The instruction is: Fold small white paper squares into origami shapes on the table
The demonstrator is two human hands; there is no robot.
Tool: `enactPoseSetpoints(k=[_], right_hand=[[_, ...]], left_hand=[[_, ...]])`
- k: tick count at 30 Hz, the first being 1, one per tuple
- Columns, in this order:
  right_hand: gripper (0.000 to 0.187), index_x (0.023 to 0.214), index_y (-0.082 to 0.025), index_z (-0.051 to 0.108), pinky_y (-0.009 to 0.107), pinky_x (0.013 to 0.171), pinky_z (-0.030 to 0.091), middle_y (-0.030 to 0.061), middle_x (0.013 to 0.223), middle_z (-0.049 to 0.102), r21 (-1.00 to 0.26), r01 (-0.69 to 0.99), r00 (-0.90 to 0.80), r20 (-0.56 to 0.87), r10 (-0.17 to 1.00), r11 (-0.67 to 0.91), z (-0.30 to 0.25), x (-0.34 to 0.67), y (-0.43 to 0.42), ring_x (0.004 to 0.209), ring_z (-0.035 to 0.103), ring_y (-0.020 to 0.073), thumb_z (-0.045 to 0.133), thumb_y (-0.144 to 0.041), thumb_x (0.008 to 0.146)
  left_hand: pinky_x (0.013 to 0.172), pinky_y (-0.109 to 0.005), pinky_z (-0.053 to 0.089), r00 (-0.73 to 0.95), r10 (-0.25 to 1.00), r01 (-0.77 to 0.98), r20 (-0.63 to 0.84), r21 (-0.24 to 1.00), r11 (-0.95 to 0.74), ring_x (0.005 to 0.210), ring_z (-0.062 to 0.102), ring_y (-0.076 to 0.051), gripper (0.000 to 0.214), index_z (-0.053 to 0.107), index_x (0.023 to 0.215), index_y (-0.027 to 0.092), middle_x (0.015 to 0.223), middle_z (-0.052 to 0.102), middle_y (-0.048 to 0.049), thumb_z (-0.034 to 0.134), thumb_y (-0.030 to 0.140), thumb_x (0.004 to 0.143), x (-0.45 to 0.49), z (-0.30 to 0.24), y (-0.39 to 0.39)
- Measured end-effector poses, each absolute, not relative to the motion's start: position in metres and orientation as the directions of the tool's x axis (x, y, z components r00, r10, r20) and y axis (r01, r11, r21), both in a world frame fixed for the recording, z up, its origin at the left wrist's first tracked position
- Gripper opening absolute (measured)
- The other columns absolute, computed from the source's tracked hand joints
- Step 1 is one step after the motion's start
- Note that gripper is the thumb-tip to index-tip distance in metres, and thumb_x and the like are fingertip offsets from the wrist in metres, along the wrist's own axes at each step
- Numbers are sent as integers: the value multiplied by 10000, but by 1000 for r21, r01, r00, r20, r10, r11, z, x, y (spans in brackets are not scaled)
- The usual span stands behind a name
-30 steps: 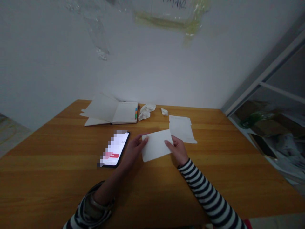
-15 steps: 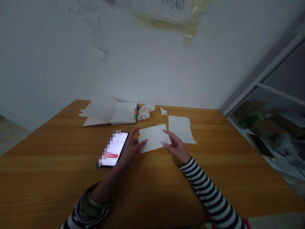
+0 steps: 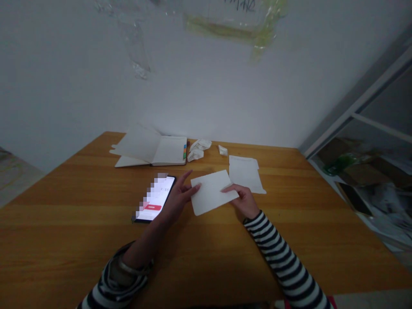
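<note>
A white sheet of paper [image 3: 210,193] is held over the table, slightly tilted, its edges fairly straight. At its left edge my left hand [image 3: 180,195] pinches it, thumb on top and the index finger stretched out beyond. My right hand [image 3: 243,201] grips the right edge, with the thumb on top and the other fingers underneath, hidden by the paper. Just left of my left hand lies a phone [image 3: 156,199] with a lit screen. Beyond my right hand a second sheet with a torn edge [image 3: 246,174] rests flat on the table.
An open notebook [image 3: 169,150] with coloured tabs lies at the back left of the wooden table [image 3: 80,240]. Beside it are crumpled papers [image 3: 198,150] and a small paper scrap [image 3: 222,150]. A wall stands behind; a cluttered shelf [image 3: 357,171] is at the right.
The right hand has shifted from spread fingers at the paper's edge to a pinch on it. The sheet has come a little nearer and tilted. The left hand still holds its left edge.
</note>
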State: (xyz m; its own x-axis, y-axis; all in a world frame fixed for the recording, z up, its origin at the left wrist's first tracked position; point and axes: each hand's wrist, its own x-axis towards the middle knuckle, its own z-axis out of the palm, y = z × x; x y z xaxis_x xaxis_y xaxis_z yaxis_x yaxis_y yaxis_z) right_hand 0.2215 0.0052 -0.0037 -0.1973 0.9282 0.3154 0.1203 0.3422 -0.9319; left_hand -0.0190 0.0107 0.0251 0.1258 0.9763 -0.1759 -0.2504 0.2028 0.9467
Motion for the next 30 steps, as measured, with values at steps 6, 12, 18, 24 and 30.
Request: enactPoseSetpoints(k=[6, 12, 18, 24, 30], right_hand=[[346, 1144, -277, 700, 371, 836, 520, 51, 1030, 753, -971, -50, -104, 239, 966, 235, -1, 214, 3, 936, 678, 237, 712, -407, 824], [634, 1467, -355, 374, 335, 694, 553, 36, 1043, 719, -953, -304, 7, 7, 1000, 9, -10, 205, 3, 776, 677, 188, 545, -566, 895], [558, 1381, -345, 534, 380, 938, 495, 51, 1284, 633, -942, 35, -167, 325, 931, 335, -7, 206, -2, 1072, 627, 215, 648, -260, 841], [200, 982, -269, 760, 400, 939, 475, 57, 1085, 704, -876, 158, -144, 437, 888, 456, -3, 207, -1, 1045, 632, 246, 731, -261, 784], [227, 767, -215, 686, 315, 717, 505, 4, 723, 654, -952, 79, 58, 300, 952, 295, -10, 201, -2, 721, 592, 188, 699, -434, 826]], left_hand=[[547, -238, 439, 269, 938, -87, -220, 964, 251, 637, 646, -164, 468, 720, 1047, 139, 804, 742, -65, 822, 402, 674, -22, 20, 12], [536, -220, 465, 141, 963, -175, -231, 951, 254, 590, 613, -124, 395, 564, 767, 169, 679, 663, 8, 822, 450, 667, -17, 5, 14], [518, -200, 473, 171, 943, -277, -286, 905, 324, 608, 645, -127, 515, 545, 1018, 192, 762, 694, -3, 849, 376, 644, -19, 8, 15], [609, -236, 518, 317, 915, -253, -249, 908, 335, 698, 690, -164, 737, 441, 1344, 225, 839, 726, -24, 806, 358, 719, -15, 12, 6], [958, -397, 517, 348, 937, -265, -10, 958, 108, 1171, 625, -278, 789, 409, 1468, 297, 1358, 609, -125, 759, 419, 771, -8, 21, 0]])
